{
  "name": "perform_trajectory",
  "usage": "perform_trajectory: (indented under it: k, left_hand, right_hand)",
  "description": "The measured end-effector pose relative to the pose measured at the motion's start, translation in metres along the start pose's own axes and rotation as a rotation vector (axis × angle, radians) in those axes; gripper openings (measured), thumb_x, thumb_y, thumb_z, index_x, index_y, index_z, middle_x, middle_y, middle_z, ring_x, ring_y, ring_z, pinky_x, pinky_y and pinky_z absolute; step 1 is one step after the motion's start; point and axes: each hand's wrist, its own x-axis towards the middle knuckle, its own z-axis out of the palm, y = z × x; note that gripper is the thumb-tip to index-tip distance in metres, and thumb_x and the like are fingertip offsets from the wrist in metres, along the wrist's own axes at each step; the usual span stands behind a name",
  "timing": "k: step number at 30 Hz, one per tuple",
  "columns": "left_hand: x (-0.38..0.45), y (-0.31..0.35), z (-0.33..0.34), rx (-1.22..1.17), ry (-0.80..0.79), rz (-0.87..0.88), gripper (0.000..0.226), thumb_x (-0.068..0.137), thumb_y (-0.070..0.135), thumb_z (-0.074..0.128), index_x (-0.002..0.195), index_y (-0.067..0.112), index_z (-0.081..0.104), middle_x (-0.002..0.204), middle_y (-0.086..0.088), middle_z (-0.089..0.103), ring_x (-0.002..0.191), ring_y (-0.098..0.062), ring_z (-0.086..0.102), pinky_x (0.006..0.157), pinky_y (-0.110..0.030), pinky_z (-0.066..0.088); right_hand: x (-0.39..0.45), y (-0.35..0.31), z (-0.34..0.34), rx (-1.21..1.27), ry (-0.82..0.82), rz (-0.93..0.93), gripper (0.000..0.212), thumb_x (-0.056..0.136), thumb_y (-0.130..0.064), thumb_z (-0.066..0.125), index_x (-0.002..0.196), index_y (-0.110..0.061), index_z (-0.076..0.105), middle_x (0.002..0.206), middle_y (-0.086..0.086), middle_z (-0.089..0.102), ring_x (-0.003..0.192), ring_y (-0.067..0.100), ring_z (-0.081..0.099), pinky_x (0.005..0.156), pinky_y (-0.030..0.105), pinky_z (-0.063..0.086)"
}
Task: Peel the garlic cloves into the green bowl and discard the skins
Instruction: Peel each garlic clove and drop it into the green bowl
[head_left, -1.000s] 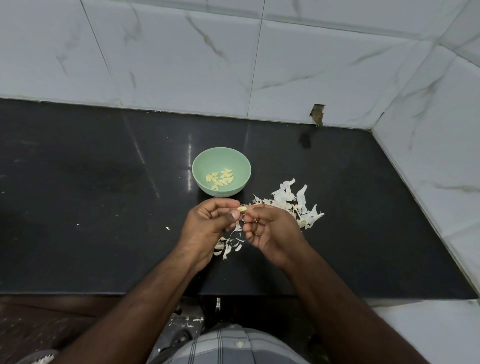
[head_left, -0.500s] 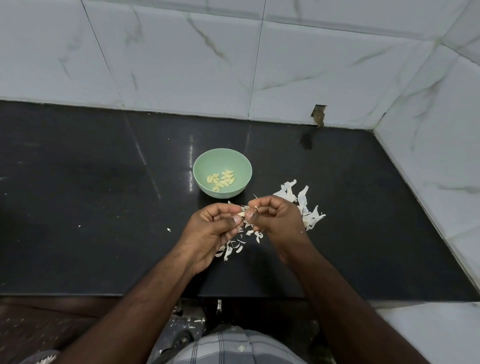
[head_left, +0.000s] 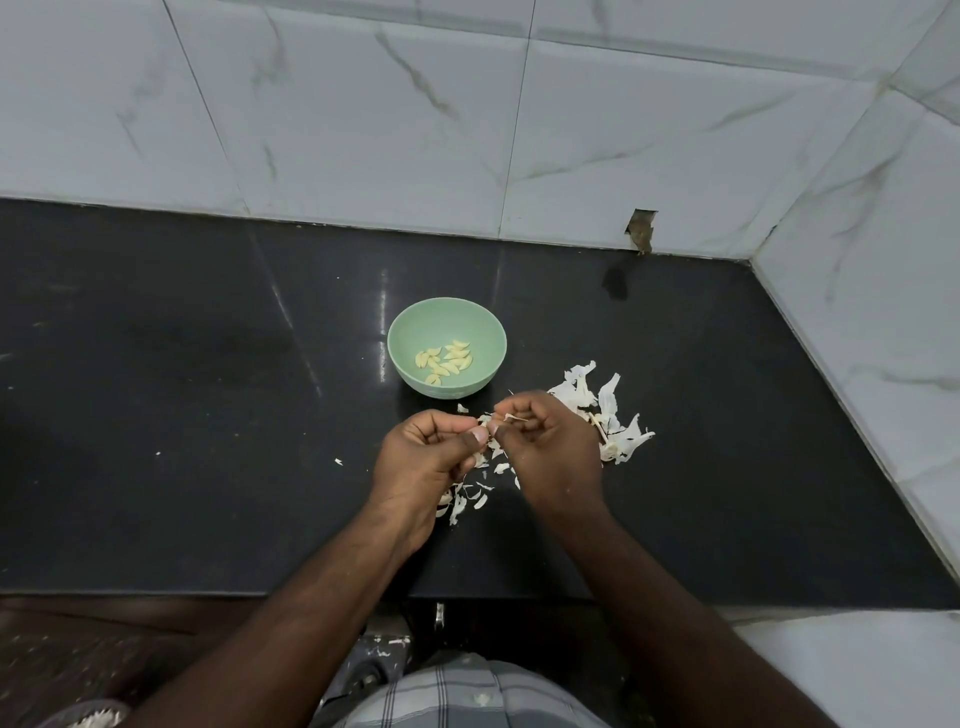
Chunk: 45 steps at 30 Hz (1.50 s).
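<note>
Just in front of the green bowl (head_left: 447, 347), both hands meet above the desk (head_left: 182, 415): the left hand (head_left: 426, 460) and right hand (head_left: 550, 447) pinch a garlic clove (head_left: 484, 420) and its skin between fingertips. Peeled cloves (head_left: 445, 361) lie inside the bowl; loose skins (head_left: 605, 410) pile right of it.

One head-worn wide-angle view looks forward and steeply down. It sits close above the near edge of the black counter (head_left: 156, 415). The tiled wall (head_left: 363, 104) fills the far side.

Peeled cloves (head_left: 445, 360) lie in the bowl (head_left: 401, 332), skins (head_left: 605, 410) to its right
</note>
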Motion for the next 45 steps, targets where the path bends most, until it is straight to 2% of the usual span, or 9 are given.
perform_trajectory:
  k: [10, 15, 19, 23, 29, 32, 35, 39, 45]
  left_hand:
    - [0.009, 0.006, -0.008, -0.064, 0.001, -0.038, 0.013, 0.082, -0.005, 0.072, 0.091, 0.003, 0.069, 0.074, -0.008, 0.069, 0.071, -0.018, 0.059, 0.058, -0.018, 0.052]
    - [0.013, 0.007, -0.010, -0.030, -0.021, -0.062, 0.014, 0.084, -0.005, 0.071, 0.094, 0.005, 0.069, 0.078, -0.009, 0.069, 0.075, -0.016, 0.065, 0.059, -0.016, 0.054]
    - [0.017, 0.007, -0.013, 0.053, -0.050, -0.066, 0.013, 0.087, -0.004, 0.069, 0.096, 0.005, 0.070, 0.075, -0.007, 0.069, 0.072, -0.014, 0.067, 0.060, -0.016, 0.054]
    - [0.019, 0.009, -0.014, 0.142, -0.097, -0.035, 0.012, 0.088, -0.003, 0.070, 0.097, 0.003, 0.069, 0.080, -0.012, 0.068, 0.069, -0.013, 0.066, 0.059, -0.018, 0.052]
    - [0.018, 0.010, -0.015, 0.255, -0.121, 0.025, 0.014, 0.092, -0.005, 0.065, 0.105, -0.005, 0.065, 0.087, -0.021, 0.072, 0.071, -0.016, 0.067, 0.059, -0.020, 0.051]
    - [0.020, 0.015, -0.020, 0.399, -0.134, 0.108, 0.019, 0.096, -0.004, 0.058, 0.104, 0.007, 0.071, 0.093, -0.009, 0.078, 0.079, -0.011, 0.070, 0.068, -0.024, 0.054]
    - [0.025, 0.023, -0.031, 0.611, -0.103, 0.201, 0.028, 0.095, -0.002, 0.061, 0.099, 0.022, 0.074, 0.093, 0.003, 0.078, 0.089, -0.007, 0.071, 0.074, -0.026, 0.057]
    - [0.033, 0.031, -0.048, 0.684, -0.018, 0.169, 0.015, 0.099, 0.019, 0.062, 0.101, 0.030, 0.072, 0.087, 0.009, 0.078, 0.092, -0.022, 0.072, 0.088, -0.046, 0.056]
    - [0.035, 0.036, -0.077, 0.998, -0.009, 0.130, 0.017, 0.089, 0.020, 0.076, 0.089, 0.036, 0.070, 0.082, 0.013, 0.072, 0.080, 0.001, 0.065, 0.074, -0.019, 0.047]
  right_hand:
    - [0.013, 0.016, -0.018, -0.037, -0.125, 0.067, 0.021, 0.086, -0.008, 0.072, 0.089, -0.029, 0.075, 0.068, -0.015, 0.069, 0.064, 0.001, 0.062, 0.068, 0.026, 0.051]
    - [0.022, 0.018, -0.030, -0.348, -0.178, -0.035, 0.014, 0.087, -0.033, 0.073, 0.097, -0.024, 0.078, 0.100, -0.014, 0.069, 0.095, -0.002, 0.060, 0.086, 0.021, 0.046]
    - [0.025, 0.018, -0.028, -0.385, -0.129, -0.170, 0.022, 0.086, -0.010, 0.073, 0.102, -0.025, 0.078, 0.094, -0.012, 0.069, 0.086, -0.004, 0.060, 0.080, 0.013, 0.043]
    - [0.024, 0.009, -0.018, -0.345, -0.217, -0.295, 0.028, 0.086, -0.016, 0.075, 0.113, -0.024, 0.075, 0.117, -0.011, 0.071, 0.113, 0.003, 0.058, 0.101, 0.019, 0.039]
    - [0.026, 0.008, -0.012, -0.242, -0.327, -0.065, 0.013, 0.085, -0.019, 0.077, 0.093, -0.029, 0.077, 0.084, -0.013, 0.073, 0.080, 0.003, 0.067, 0.078, 0.025, 0.054]
    - [0.030, 0.011, -0.016, -0.279, -0.349, -0.009, 0.024, 0.091, -0.012, 0.068, 0.104, -0.031, 0.073, 0.088, -0.012, 0.065, 0.082, -0.001, 0.061, 0.081, 0.017, 0.048]
    - [0.037, 0.010, -0.018, -0.187, -0.325, 0.079, 0.019, 0.097, -0.013, 0.058, 0.091, -0.028, 0.067, 0.083, -0.005, 0.068, 0.075, 0.008, 0.063, 0.080, 0.038, 0.057]
    - [0.045, -0.002, -0.017, -0.069, -0.241, 0.142, 0.014, 0.087, -0.016, 0.075, 0.087, -0.012, 0.062, 0.072, 0.008, 0.071, 0.059, 0.013, 0.068, 0.064, 0.037, 0.058]
    - [0.072, -0.016, 0.002, -0.255, -0.139, -0.050, 0.005, 0.090, -0.027, 0.071, 0.092, -0.027, 0.076, 0.080, -0.015, 0.071, 0.069, -0.006, 0.060, 0.072, 0.021, 0.052]
